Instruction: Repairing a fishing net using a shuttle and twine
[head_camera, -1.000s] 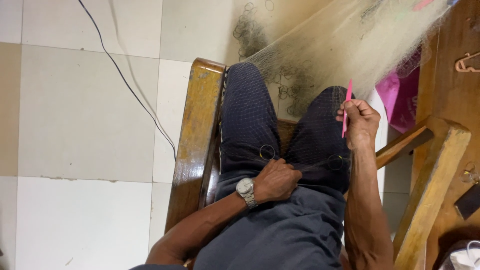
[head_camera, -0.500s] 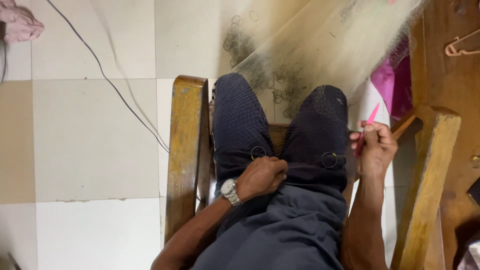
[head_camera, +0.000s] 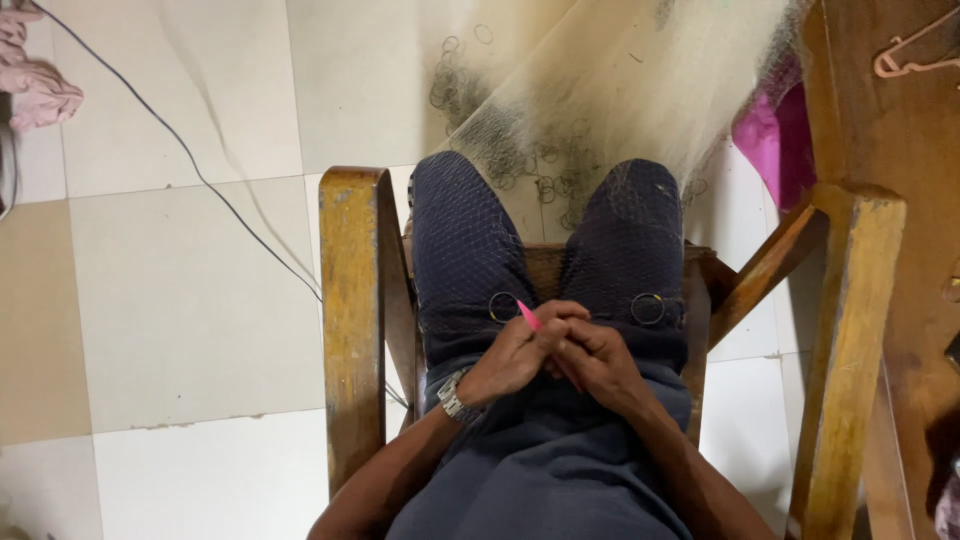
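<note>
Hands meet at lower centre: left hand (head_camera: 515, 355), right hand (head_camera: 598, 362), fingers together on pink needle (head_camera: 528, 316). Needle slants toward upper left; net (head_camera: 600, 110) spreads above toward upper right.

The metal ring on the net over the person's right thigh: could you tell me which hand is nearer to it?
Right. The right hand lies just below-left of that ring; the left hand sits farther across.

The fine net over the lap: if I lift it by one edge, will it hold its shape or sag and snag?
The net would likely sag: it drapes over both knees and down to the floor. It looks light, being sheer enough to show the tiles. The metal rings along it may add some weight and catch on the chair arm.
</note>
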